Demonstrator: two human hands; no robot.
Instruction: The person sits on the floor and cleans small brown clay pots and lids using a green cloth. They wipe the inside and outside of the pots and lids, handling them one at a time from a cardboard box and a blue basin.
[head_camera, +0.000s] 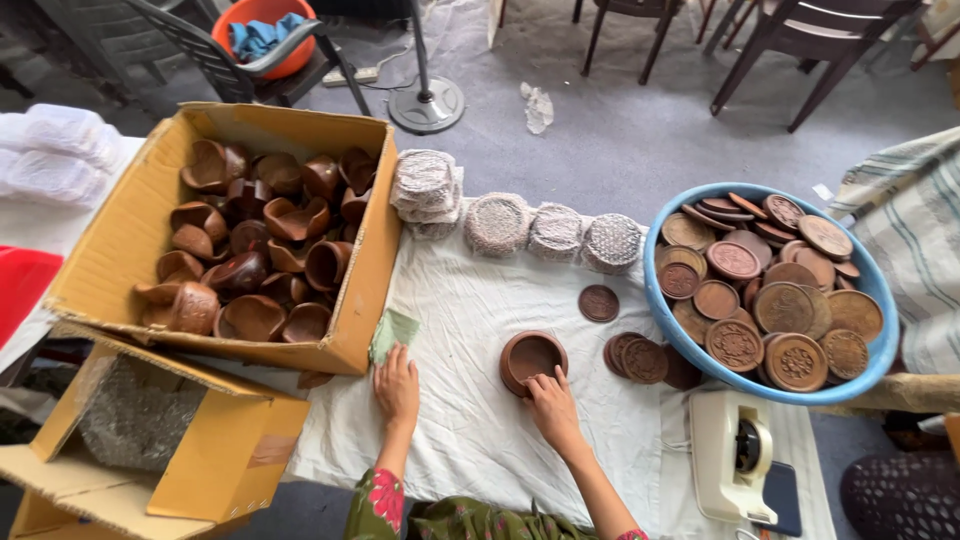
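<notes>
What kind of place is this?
Probably a small craft packing area: a cardboard box full of brown bowls, a blue basin of carved round lids, and wrapped bundles on a cloth-covered table.

You've got soft, even daylight here, bright with no harsh glare. The white cloth (480, 400) on the table is the brightest patch but keeps its creases, so nothing's blown out. Shadows are faint: a thin one under the clay pot (532, 358) on that cloth, deeper shade inside the cardboard box (130, 230) to the cloth's left. Focus is sharp across the middle. Your wide lens bends things at the edges, so the box and the chairs beyond the cloth lean outward. No motion blur on your hands.
</notes>
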